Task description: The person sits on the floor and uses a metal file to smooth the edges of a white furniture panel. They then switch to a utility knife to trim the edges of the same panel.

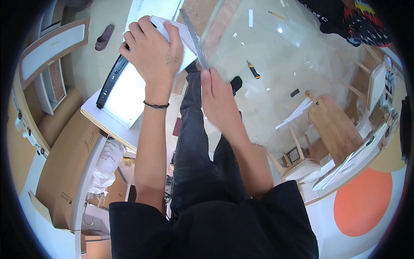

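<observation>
My left hand (pixel 153 54) is closed over the upper part of a white box-like panel piece (pixel 129 93), fingers curled on its far side and thumb toward the right edge. A black metal drawer slide (pixel 113 80) runs along the left side of this piece. It rests on a white worktop (pixel 92 108) with a raw wood edge. My right hand (pixel 217 97) grips the near end of a long, narrow grey metal strip (pixel 194 39). The strip slants up and left, by the panel's right corner. Whether it is a saw blade, file or ruler I cannot tell; its gripped end is hidden.
On the floor lie a yellow-black utility knife (pixel 253 70), a pencil (pixel 277 15), white scraps and a slipper (pixel 104 37). A wooden board (pixel 336 127) and small stools stand right. Another person's clothed legs (pixel 362 23) show at the upper right. Large cardboard (pixel 69 172) stands left.
</observation>
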Action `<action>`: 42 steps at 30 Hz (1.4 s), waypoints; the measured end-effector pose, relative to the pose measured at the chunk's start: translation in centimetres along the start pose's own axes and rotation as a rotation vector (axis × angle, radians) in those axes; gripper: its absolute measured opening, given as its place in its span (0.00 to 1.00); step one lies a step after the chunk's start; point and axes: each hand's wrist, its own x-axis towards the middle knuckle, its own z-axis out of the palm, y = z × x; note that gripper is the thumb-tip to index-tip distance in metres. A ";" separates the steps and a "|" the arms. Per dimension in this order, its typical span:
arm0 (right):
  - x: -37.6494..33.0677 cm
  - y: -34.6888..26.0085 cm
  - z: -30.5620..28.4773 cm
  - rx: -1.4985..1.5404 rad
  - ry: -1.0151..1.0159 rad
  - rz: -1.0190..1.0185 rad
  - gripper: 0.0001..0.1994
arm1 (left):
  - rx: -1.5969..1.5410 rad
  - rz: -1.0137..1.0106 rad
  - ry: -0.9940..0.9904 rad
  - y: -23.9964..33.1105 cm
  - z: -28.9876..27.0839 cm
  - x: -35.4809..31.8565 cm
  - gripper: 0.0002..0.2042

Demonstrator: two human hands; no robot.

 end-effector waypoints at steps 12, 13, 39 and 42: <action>-5.7 3.1 -0.8 0.136 -0.089 0.129 0.19 | 0.000 0.029 -0.005 -0.2 0.3 -0.1 0.20; -5.6 3.0 -0.8 0.118 -0.104 0.183 0.19 | 0.000 0.030 -0.005 -0.2 0.3 -0.1 0.20; -3.4 2.7 0.0 0.171 -0.095 0.102 0.17 | 0.043 0.000 -0.065 -0.4 0.4 -0.2 0.21; 0.4 2.7 0.8 0.075 0.029 -0.118 0.17 | 0.057 0.005 -0.071 -0.4 0.3 -0.1 0.21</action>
